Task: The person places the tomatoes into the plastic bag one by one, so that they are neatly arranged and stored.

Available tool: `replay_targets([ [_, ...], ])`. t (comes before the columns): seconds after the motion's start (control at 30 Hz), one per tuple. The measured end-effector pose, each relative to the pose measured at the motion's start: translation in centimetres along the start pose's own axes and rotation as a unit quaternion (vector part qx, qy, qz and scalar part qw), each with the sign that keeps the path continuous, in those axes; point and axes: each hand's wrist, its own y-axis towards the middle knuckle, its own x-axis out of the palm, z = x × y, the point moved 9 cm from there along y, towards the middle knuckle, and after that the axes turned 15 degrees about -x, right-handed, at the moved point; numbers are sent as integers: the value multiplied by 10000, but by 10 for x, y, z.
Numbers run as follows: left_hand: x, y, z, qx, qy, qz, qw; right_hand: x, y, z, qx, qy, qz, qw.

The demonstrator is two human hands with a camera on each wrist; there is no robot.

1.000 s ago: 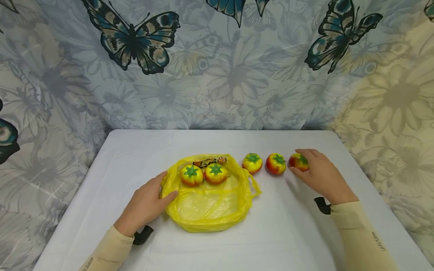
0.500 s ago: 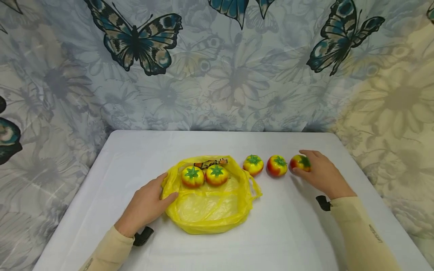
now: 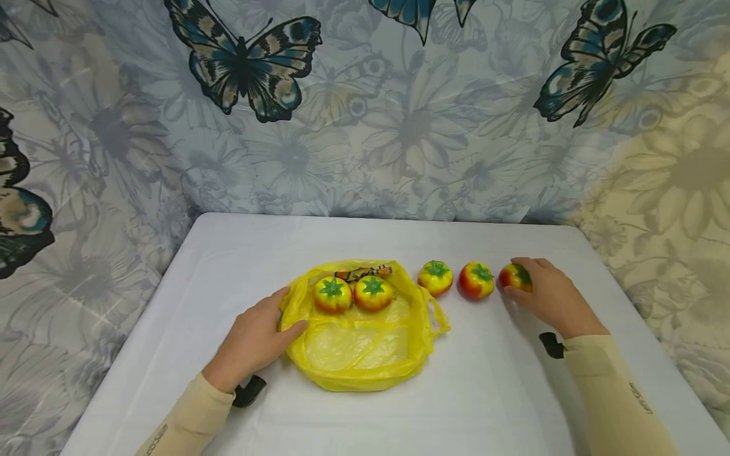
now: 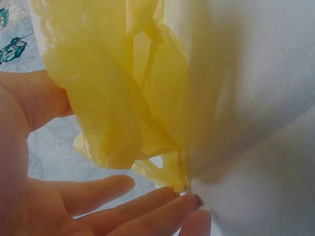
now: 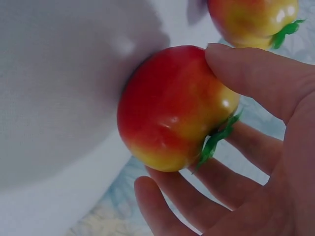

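Note:
My left hand [image 3: 253,339] is at the left side of a yellow plastic bag [image 3: 356,377], its thumb lying over the rim. In the left wrist view the other fingers [image 4: 147,219] are stretched out under the bag's film. Two red-and-yellow tomatoes [image 3: 333,294] with green star-shaped tops, toy-like and glossy, sit inside the bag's mouth. At the right, my right hand [image 3: 556,297] holds another such tomato [image 5: 170,113] between thumb and fingers. The right wrist view shows the tomato's red side close to the white surface, with its green top turned toward the palm.
Two more tomatoes, one mostly yellow [image 3: 436,278] and one redder [image 3: 476,280], stand in a row between the bag and my right hand. A bag handle [image 3: 440,320] spreads toward the right. Butterfly-print cloth [image 3: 410,145] rises behind the white table [image 3: 485,392].
The head view has shifted slightly, so the table, bag and tomatoes appear a little further right. Both hands keep their places at the bag and the rightmost tomato.

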Motion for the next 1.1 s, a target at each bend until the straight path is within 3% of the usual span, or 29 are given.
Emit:
replay_targets([
  [0.27,1,0,-2,21,17,41,10000,-6,0,-10,-43,-183,-86,9998],
  [0.57,2,3,-4,46,-18,74,10000,-26,0,-45,-321,-294,143,9989],
  [0.87,-1,3,-4,-4,-44,-5,10000,-43,4,-123,-1049,-439,324,9930],
  [1.1,-1,4,-3,33,-78,25,10000,-35,15,-190,-1862,-460,314,9809],
])
